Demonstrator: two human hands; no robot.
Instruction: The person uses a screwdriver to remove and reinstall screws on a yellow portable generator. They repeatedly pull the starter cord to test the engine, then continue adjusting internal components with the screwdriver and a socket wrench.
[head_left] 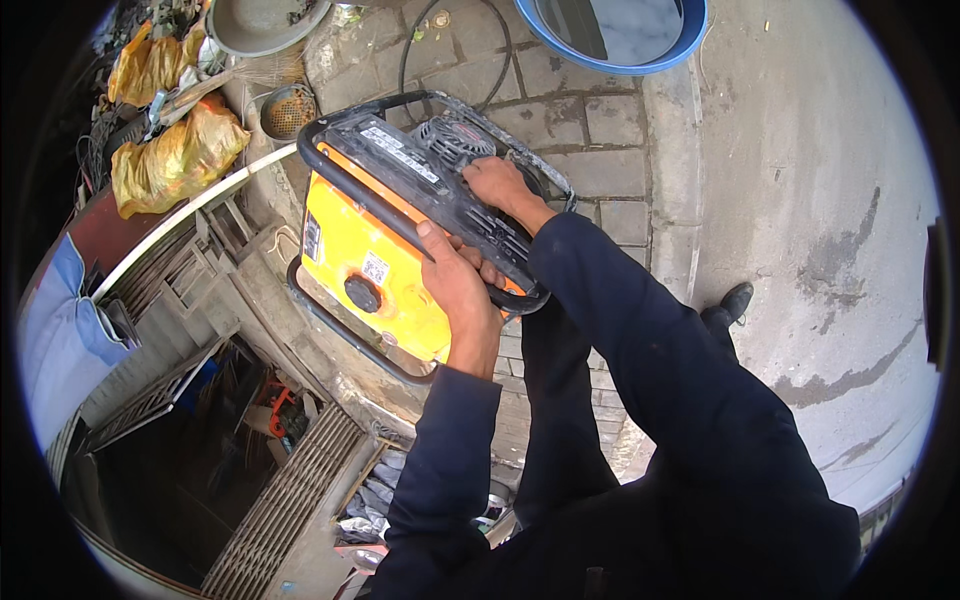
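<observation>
A yellow and black portable engine machine (380, 290), with a tubular frame, a black fuel cap and a ribbed starter cover, sits tilted at the centre. My left hand (450, 275) is closed round its black frame bar on the near side. My right hand (500, 188) reaches across the top to beside the starter cover, its fingers curled on something I cannot make out. My dark-sleeved forearms come in from the lower edge, and my leg shows below the machine.
A blue tub of water (665, 55) and a black hose (505, 60) lie beyond. Yellow bags (170, 160), a metal bucket (285, 112) and a grey basin (262, 40) stand left. A dark stairwell opening (170, 490) with metal grilles is lower left; grey pavement (800, 200) runs along the right.
</observation>
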